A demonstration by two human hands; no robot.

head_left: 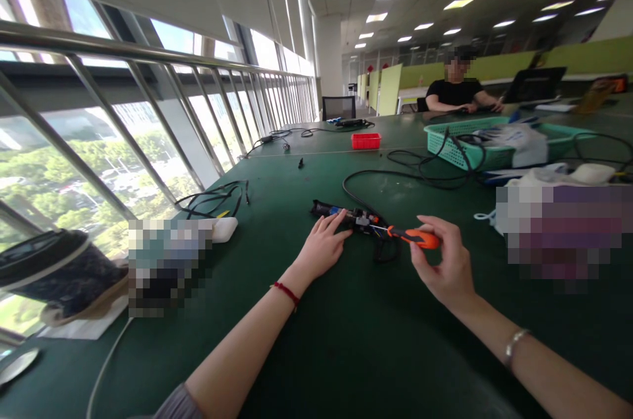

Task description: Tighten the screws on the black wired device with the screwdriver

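Observation:
A black corded device (364,224) lies on the green table with its inner parts and some wires showing; its exact kind I cannot make out. My left hand (324,241) rests on it from the near side, fingers laid over its body and the thumb along the near edge, gripping it against the table. In my right hand (445,257) is an orange and black screwdriver (415,237), pinched by the handle between thumb and fingers. Its thin shaft points left into the device's exposed middle; the tip's exact contact is too small to tell.
A red tray (366,141) stands beyond the device. A green basket (452,145) with bags and cables is at the right. Black cables (212,198), a cup (54,267) and a metal railing (148,53) are at the left. A person (457,92) sits across the table.

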